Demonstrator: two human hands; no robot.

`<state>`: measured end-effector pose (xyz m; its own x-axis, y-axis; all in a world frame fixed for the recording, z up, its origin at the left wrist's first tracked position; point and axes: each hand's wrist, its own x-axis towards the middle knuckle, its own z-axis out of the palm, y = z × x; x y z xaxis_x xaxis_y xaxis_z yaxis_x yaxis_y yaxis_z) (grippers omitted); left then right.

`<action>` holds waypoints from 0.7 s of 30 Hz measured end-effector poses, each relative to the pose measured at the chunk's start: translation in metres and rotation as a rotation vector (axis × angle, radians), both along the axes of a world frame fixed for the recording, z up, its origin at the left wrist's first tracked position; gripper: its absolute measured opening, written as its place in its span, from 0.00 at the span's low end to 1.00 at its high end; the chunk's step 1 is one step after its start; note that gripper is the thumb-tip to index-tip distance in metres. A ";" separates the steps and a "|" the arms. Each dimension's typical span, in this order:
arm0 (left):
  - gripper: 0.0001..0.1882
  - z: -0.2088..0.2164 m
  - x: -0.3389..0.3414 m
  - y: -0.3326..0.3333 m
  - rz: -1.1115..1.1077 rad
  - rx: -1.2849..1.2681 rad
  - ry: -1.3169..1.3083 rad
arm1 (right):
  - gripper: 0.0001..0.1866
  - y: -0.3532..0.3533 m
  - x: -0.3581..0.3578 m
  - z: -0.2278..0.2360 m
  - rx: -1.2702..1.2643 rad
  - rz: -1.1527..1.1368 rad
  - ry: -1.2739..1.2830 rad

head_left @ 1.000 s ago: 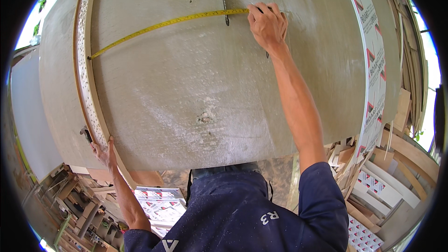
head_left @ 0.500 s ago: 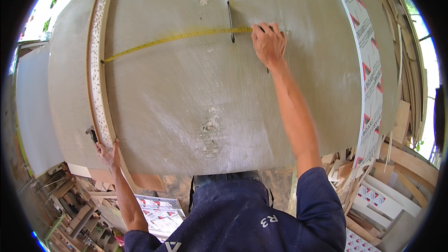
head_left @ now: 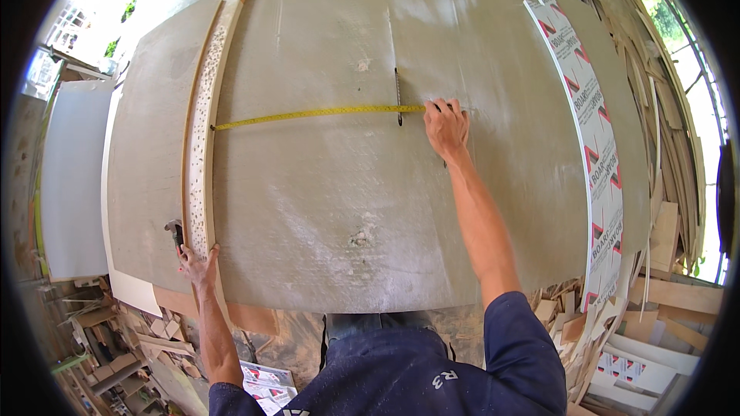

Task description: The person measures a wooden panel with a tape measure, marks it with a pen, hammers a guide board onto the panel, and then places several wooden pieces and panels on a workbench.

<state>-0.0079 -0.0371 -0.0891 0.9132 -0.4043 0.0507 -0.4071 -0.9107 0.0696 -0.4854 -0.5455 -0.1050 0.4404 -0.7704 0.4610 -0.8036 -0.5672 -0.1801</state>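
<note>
Lowered slightly, the right hand (head_left: 445, 127) pinches the yellow tape measure (head_left: 316, 114) beside a saw blade (head_left: 398, 97); left hand (head_left: 198, 265) fingers grip the wooden strip (head_left: 202, 139).

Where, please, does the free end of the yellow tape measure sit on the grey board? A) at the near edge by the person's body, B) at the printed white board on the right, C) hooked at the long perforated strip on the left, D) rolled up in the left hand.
C: the yellow tape measure runs from the right hand leftward across the grey board and ends at the perforated strip.

bare grey board (head_left: 324, 200) between hands, yellow tape (head_left: 316, 113) crossing, wooden strip (head_left: 202, 123) left
</note>
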 end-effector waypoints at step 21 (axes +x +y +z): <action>0.44 0.004 0.013 -0.060 -0.517 -0.182 0.148 | 0.14 0.272 0.243 0.077 0.241 0.318 -0.332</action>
<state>0.0046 -0.0972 -0.0847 0.6012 -0.7976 0.0478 -0.7710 -0.5633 0.2971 -0.2426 -0.2730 -0.0280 0.5306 -0.7235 0.4416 -0.4754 -0.6853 -0.5516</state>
